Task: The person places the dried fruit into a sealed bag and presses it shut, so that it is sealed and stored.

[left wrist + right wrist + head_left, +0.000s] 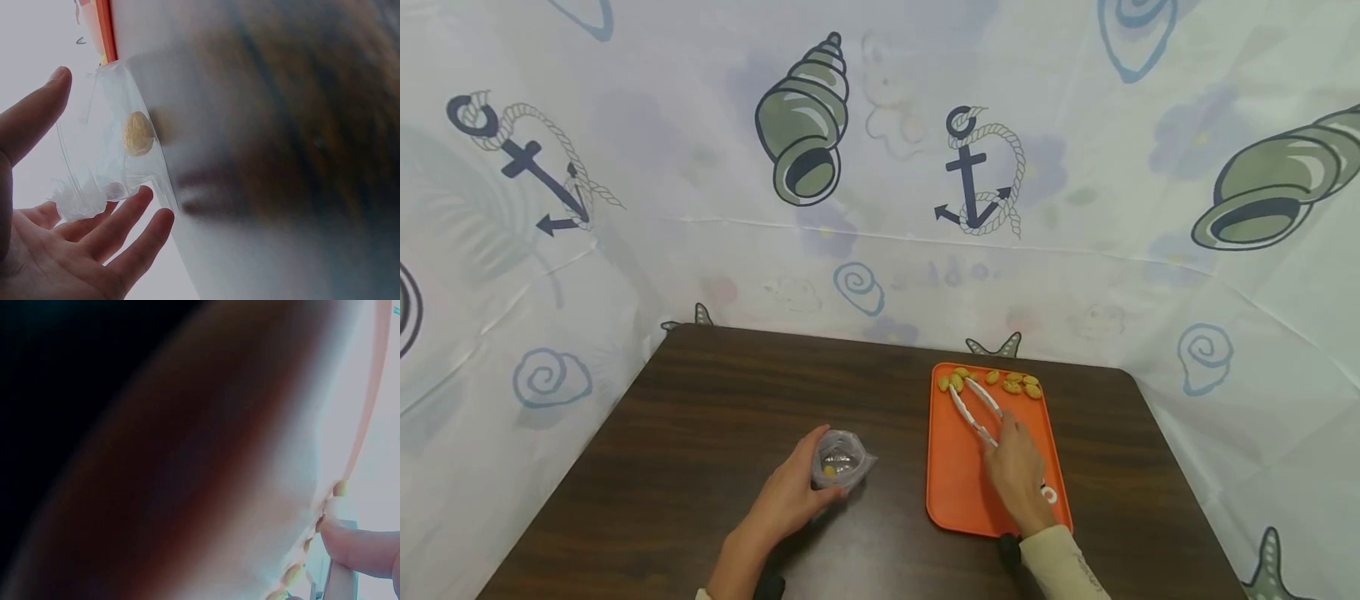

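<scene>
"Right hand, right of centre in the head frame: what do you read from your station?"

"I see it gripping pale tongs, the arms parted. Their long axis runs up and leftward in the frame to oval pieces at the upper-left corner of an orange tray. From my remote seat, I can't tell whether one sits between the tips."

"And the left hand?"

"Lower centre, fingers and thumb curled around a clear plastic container, one piece inside. The tray lies to its right, so I judge the right hand nearer the oval pieces."

"Their look?"

"Yellow-brown and rounded, in two loose groups along the tray's top edge. In my left wrist frame, left of centre, the contained piece shows tan and rough-skinned."
</scene>
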Demonstrator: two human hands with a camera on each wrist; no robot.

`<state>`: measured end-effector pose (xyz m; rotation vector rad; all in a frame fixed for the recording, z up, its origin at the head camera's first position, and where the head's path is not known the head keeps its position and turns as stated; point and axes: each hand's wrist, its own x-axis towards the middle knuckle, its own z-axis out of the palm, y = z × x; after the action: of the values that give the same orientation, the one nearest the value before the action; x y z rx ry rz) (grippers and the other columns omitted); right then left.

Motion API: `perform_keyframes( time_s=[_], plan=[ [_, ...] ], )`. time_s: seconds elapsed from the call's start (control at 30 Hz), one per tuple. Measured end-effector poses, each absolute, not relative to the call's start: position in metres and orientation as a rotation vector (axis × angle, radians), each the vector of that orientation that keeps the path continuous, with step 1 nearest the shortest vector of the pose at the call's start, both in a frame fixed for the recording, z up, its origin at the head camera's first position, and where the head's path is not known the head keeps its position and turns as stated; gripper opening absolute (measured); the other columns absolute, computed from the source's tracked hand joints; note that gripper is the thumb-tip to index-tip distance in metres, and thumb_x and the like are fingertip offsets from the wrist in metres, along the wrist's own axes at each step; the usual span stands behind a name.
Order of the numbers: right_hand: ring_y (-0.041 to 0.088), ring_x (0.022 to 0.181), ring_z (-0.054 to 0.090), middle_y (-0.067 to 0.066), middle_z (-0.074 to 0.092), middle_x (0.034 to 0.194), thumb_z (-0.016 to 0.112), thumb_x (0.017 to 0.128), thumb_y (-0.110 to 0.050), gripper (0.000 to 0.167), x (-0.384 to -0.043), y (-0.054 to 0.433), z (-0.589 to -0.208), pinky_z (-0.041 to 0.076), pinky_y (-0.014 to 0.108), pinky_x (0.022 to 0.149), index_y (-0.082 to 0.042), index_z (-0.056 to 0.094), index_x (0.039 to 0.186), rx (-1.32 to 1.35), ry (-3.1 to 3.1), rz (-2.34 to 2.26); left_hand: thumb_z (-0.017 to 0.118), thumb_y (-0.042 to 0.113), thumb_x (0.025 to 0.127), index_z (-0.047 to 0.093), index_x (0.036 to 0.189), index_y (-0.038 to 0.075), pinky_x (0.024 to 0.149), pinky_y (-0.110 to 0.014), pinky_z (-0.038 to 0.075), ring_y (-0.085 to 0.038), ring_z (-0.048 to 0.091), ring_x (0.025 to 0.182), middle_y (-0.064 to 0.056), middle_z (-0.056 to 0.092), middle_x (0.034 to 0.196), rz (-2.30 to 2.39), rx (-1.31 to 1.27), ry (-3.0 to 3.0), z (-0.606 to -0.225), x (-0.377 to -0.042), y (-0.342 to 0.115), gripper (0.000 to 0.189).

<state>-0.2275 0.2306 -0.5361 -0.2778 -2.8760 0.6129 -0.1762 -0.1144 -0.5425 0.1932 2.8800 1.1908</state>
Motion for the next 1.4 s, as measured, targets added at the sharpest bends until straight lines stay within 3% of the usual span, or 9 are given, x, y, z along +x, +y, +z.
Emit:
perform_keyframes(
  time_s=[0.3,0.5,0.6,0.83,1.23,1.4],
  plan=[
    [0.037,0.088,0.067,0.024,0.066,0.112,0.076,0.093,-0.018,0.049,-0.235,0.227,-0.525,0.055,0.053,0.070,0.001,0.056,0.133,-0.210,-2.918,0.619,0.093,0.030,0.076,0.037,0.158,0.019,0.102,-0.058,0.049,-0.036,0.059,0.132,-0.011,0.053,0.153,1.191,0.182,2.891,-0.542,-0.175,-0.114,0.100],
    [0.035,0.076,0.065,0.021,0.066,0.101,0.074,0.095,-0.017,0.040,-0.236,0.226,-0.522,0.053,0.048,0.062,0.002,0.059,0.127,-0.201,-2.954,0.567,0.093,0.032,0.076,0.036,0.158,0.019,0.102,-0.058,0.049,-0.036,0.058,0.133,-0.011,0.053,0.153,1.177,0.180,2.887,-0.544,-0.174,-0.113,0.101],
    [0.034,0.078,0.065,0.019,0.067,0.101,0.073,0.095,-0.015,0.040,-0.235,0.228,-0.522,0.053,0.049,0.064,0.001,0.059,0.129,-0.202,-2.954,0.560,0.093,0.033,0.076,0.036,0.158,0.020,0.102,-0.059,0.049,-0.035,0.059,0.132,-0.010,0.053,0.153,1.174,0.188,2.887,-0.544,-0.175,-0.113,0.101],
    [0.030,0.079,0.064,0.018,0.070,0.105,0.071,0.092,-0.012,0.045,-0.230,0.236,-0.520,0.053,0.048,0.068,-0.001,0.060,0.134,-0.181,-2.922,0.632,0.093,0.033,0.077,0.035,0.159,0.021,0.101,-0.058,0.049,-0.034,0.058,0.132,-0.009,0.053,0.153,1.190,0.194,2.876,-0.542,-0.176,-0.114,0.101],
    [0.034,0.087,0.067,0.018,0.073,0.112,0.072,0.093,-0.016,0.040,-0.216,0.240,-0.512,0.054,0.052,0.075,-0.004,0.062,0.129,-0.191,-2.891,0.650,0.093,0.033,0.077,0.035,0.158,0.020,0.102,-0.058,0.049,-0.033,0.058,0.134,-0.009,0.053,0.153,1.199,0.210,2.873,-0.542,-0.176,-0.115,0.100],
    [0.032,0.084,0.066,0.019,0.073,0.115,0.077,0.091,-0.017,0.044,-0.210,0.239,-0.508,0.053,0.052,0.075,-0.004,0.063,0.131,-0.196,-2.883,0.655,0.093,0.034,0.077,0.036,0.158,0.020,0.102,-0.058,0.049,-0.034,0.058,0.134,-0.010,0.053,0.153,1.201,0.209,2.873,-0.543,-0.176,-0.115,0.100]
  ],
)
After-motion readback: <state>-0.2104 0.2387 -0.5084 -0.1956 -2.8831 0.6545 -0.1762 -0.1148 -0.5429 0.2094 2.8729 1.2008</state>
